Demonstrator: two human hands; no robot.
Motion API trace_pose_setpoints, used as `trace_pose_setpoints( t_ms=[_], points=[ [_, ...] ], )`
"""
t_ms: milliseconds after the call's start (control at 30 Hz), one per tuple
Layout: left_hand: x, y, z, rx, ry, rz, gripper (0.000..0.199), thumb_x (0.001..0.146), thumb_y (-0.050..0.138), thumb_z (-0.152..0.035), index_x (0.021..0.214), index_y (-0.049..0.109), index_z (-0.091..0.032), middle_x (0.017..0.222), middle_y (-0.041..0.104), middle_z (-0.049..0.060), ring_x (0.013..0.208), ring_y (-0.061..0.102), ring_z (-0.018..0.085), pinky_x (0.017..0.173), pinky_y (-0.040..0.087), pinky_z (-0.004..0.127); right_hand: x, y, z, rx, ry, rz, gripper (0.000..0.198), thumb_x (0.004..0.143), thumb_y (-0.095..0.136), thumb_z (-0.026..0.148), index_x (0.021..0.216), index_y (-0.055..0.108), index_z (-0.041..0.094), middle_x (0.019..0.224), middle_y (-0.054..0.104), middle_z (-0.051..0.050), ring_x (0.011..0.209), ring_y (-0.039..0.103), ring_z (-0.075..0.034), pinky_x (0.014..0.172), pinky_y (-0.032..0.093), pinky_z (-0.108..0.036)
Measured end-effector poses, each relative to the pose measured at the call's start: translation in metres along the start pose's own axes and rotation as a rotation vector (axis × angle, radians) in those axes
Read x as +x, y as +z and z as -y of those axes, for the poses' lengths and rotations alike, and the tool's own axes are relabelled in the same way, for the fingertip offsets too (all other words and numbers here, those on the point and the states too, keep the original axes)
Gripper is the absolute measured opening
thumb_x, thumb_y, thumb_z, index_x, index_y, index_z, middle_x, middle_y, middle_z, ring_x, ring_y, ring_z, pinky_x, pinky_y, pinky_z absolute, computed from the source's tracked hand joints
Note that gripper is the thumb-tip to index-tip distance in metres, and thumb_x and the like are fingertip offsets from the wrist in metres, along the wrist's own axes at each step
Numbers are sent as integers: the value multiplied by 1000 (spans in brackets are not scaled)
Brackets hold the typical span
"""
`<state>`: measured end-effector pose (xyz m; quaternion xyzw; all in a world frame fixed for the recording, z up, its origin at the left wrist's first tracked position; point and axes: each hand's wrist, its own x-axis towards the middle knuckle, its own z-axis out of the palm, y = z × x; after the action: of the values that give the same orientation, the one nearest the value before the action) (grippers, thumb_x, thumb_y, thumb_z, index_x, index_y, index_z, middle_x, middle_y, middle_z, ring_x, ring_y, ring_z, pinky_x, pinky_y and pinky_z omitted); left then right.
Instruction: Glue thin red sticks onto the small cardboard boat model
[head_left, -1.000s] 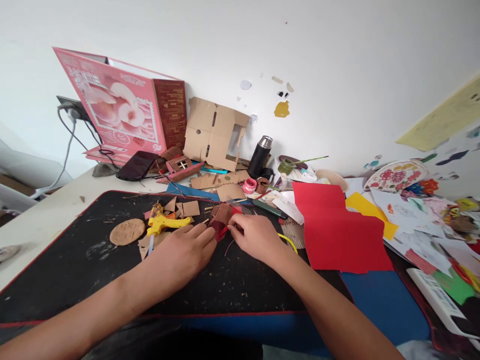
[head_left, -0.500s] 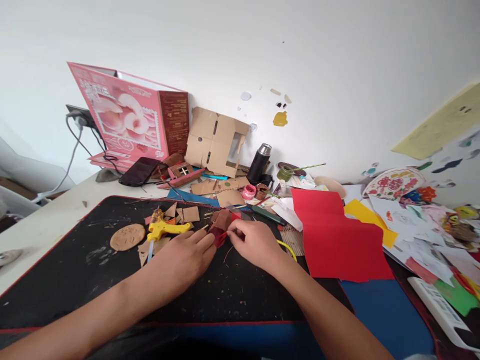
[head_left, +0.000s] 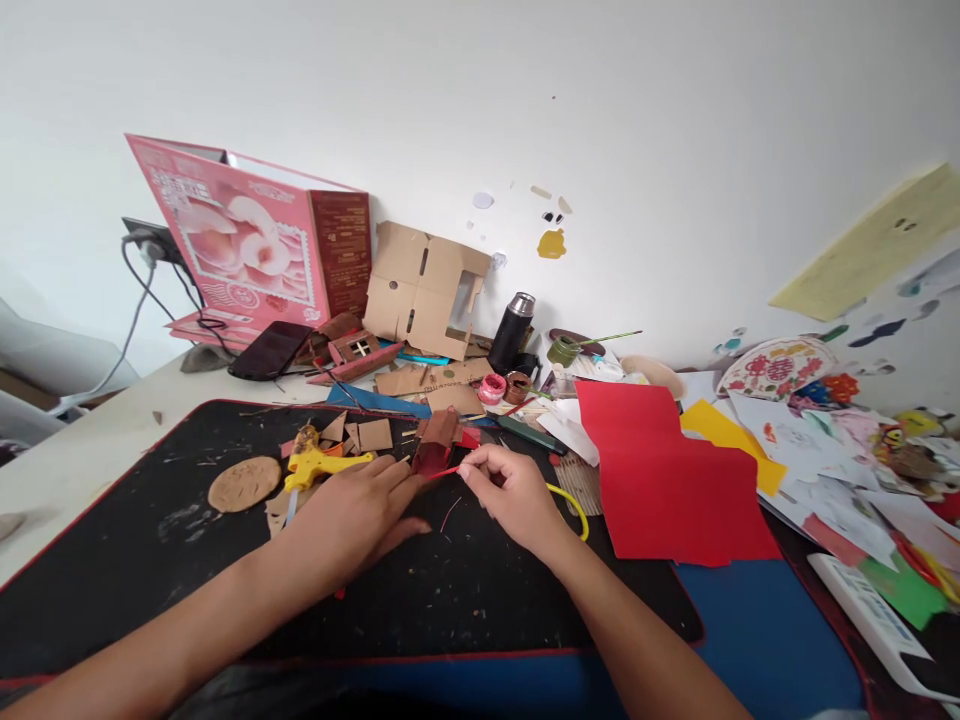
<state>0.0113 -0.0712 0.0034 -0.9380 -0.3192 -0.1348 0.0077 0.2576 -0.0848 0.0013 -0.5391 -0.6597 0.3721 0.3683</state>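
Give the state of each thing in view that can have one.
Red strip: straight, pinched by the right hand
Left hand: fingers extended, grip unclear
Glue gun: lying down
Phone: screen dark
Pink paint jar: open
Flask: standing
Cardboard sheet: propped up, cut through
Red paper: creased

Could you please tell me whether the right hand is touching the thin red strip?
Touching: the head view shows the right hand with its thumb and forefinger closed on one end of the thin red strip.
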Motion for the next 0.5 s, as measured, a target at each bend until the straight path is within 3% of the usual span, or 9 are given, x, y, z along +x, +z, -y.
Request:
trace_pose_setpoints(
  t_ms=[200,333,500],
  points=[
    [2,-8,6,-97,-121,-90,24,104,68,-40,115,73,-19,101,76,7,90,73,26,76,56,36,-8,7,-2,129,-11,-30,24,97,65,44,90,71,21,58,50,6,49,46,-12,50,36,-25],
    [9,-17,2,-314,-204,-169,24,106,61,-40,117,72,-21,107,72,7,99,71,25,85,57,36,-13,13,5,107,-57,-55,21,97,64,39,87,70,21,60,50,6,53,47,-13,54,36,-25],
    [14,-18,-9,-571,-210,-158,18,103,61,-33,114,73,-24,112,72,6,107,69,23,95,57,38,-19,19,14,96,-99,-89,21,97,62,35,82,68,21,61,51,5,56,46,-13,55,36,-26]
  ],
)
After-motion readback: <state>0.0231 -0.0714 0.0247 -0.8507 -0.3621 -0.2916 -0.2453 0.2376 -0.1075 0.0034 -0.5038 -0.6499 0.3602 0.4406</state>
